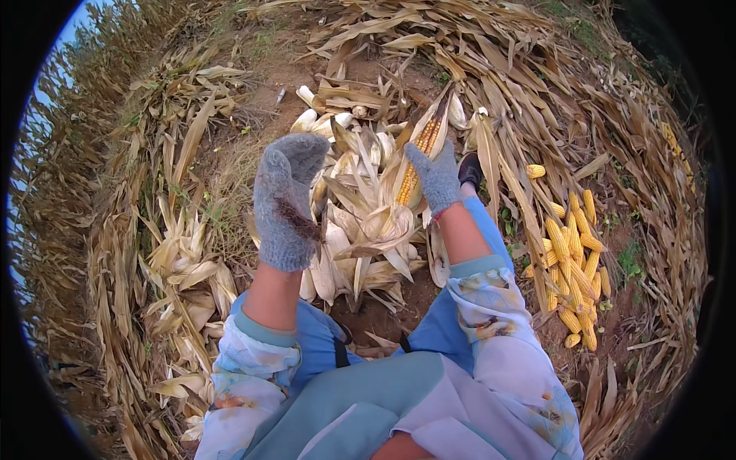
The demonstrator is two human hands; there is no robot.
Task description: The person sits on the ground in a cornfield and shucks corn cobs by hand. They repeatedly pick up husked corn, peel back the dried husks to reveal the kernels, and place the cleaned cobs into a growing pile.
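Note:
My right hand (435, 177), in a grey knitted glove, grips a partly husked ear of corn (426, 138). Its yellow and reddish kernels show between pale husk leaves, with dark silk toward the tip. Left of it, my left hand (290, 198) wears a matching glove and is raised with no ear visible in it. Brown corn silk (296, 217) clings to that glove. Between and below both hands lies a heap of unhusked corn ears (368, 221) in dry, pale husks.
A pile of husked yellow cobs (575, 270) lies on the ground at right. Dry stalks and leaves (517, 75) bank up at the far side and right. Loose husks (187, 276) lie at left. Bare soil (287, 63) shows beyond my left hand. A dark shoe (470, 169) is beside my right hand.

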